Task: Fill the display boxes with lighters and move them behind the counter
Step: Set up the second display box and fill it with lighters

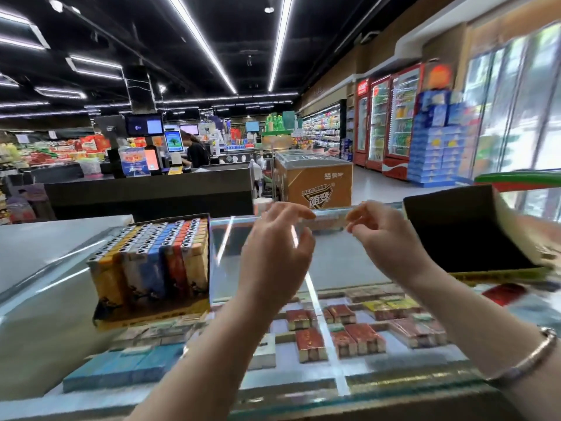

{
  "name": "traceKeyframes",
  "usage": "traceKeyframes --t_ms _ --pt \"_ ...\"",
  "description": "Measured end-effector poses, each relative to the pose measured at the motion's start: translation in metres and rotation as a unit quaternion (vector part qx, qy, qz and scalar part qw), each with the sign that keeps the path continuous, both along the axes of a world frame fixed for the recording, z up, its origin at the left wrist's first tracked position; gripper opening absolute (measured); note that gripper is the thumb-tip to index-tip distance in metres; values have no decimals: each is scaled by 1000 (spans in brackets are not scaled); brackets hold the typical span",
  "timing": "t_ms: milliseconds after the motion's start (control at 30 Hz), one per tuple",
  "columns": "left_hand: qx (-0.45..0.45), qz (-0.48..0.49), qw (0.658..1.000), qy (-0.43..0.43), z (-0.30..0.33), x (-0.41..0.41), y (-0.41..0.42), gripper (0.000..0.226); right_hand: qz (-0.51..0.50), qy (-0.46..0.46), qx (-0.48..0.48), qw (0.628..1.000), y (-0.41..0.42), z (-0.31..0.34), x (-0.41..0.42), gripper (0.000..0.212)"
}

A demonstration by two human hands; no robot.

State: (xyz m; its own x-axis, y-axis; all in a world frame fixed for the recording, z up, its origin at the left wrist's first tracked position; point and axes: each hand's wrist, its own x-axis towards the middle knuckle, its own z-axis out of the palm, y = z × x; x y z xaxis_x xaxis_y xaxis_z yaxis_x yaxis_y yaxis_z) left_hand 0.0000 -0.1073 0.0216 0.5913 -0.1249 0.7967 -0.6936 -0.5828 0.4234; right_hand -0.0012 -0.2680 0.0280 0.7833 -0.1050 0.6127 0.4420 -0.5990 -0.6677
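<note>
A display box (151, 311) packed with several upright lighters (158, 256) in orange, blue and red stands on the glass counter (334, 256) at the left. At the right lies a second display box (464, 229), tilted, its dark inside showing no lighters. My left hand (273, 253) and my right hand (385, 238) hover above the glass between the two boxes, fingers apart and curled, holding nothing. A silver bracelet (528, 357) circles my right wrist.
Under the glass lie several cigarette cartons (309, 341). Beyond the counter stand a dark checkout desk (151, 192) with screens and a person, an orange chest freezer (315, 180), and drink fridges (391, 117) along the right wall. A green-red object (516, 177) sits behind the empty box.
</note>
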Motion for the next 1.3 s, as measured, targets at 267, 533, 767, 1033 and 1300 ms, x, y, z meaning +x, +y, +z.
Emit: traceKeyframes --t_ms 267,533,767,1033,1300 --pt "81 -201 937 274 -22 4 -125 52 -310 35 -134 941 -124 -6 -20 37" --pt "92 -221 919 312 -30 7 -140 68 -296 140 -73 942 -149 -23 -36 60" --pt "-108 -157 950 248 -15 15 -100 48 -174 77 -27 981 -106 -17 -20 56" --pt "-59 -53 967 243 -18 33 -24 51 -31 145 -7 989 -39 -18 14 54" --pt "-58 14 945 321 -32 52 -3 59 27 215 -8 976 -19 -26 30 45"
